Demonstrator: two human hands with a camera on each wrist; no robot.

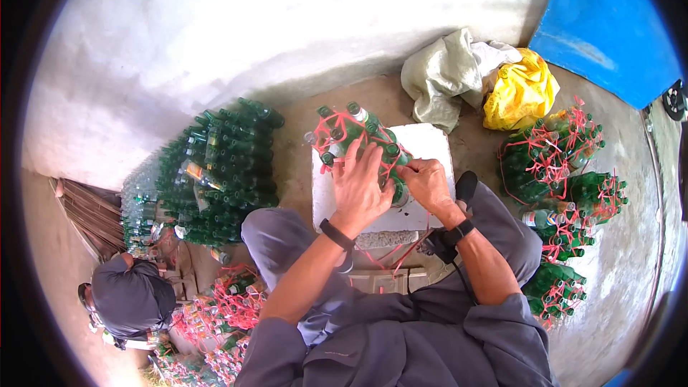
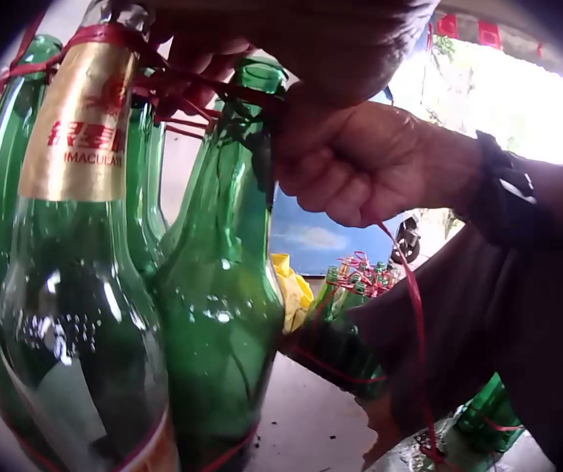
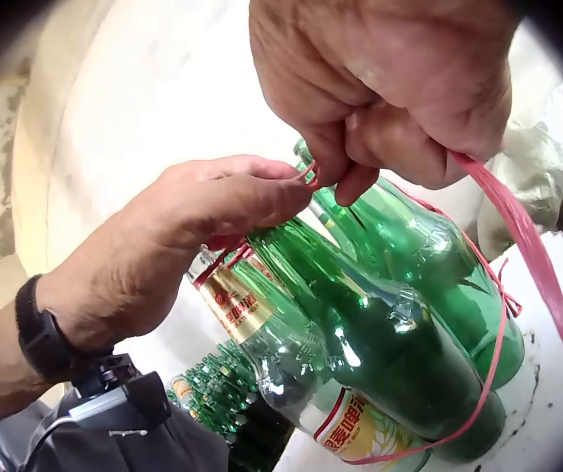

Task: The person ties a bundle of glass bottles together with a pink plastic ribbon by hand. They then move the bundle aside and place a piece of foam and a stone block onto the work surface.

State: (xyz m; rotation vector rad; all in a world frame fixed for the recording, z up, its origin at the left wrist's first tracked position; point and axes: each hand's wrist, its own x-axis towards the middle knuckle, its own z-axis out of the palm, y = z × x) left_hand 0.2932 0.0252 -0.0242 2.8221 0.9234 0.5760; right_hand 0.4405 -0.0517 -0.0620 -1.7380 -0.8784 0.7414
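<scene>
A bundle of green glass bottles point(image 1: 390, 150) stands on a white block point(image 1: 438, 145) in front of me, red plastic twine point(image 3: 522, 216) wound around the necks and lower down. My left hand point(image 1: 358, 186) lies over the bottle necks, its thumb and finger pinching the twine at a small loop in the right wrist view. Curled fingers of my right hand point(image 1: 428, 185) grip the twine beside the bundle, and a loose tail hangs from that fist. One clear bottle point(image 2: 80, 295) with a gold neck label is at the bundle's near side in the left wrist view.
Massed green bottles point(image 1: 222, 158) stand by the wall at left. Tied bundles point(image 1: 548, 161) are on the floor at right, and more red-tied bottles point(image 1: 218, 315) at lower left. Beyond the block lie a pale sack point(image 1: 441, 75) and a yellow sack point(image 1: 522, 93). Another person point(image 1: 132, 297) is at lower left.
</scene>
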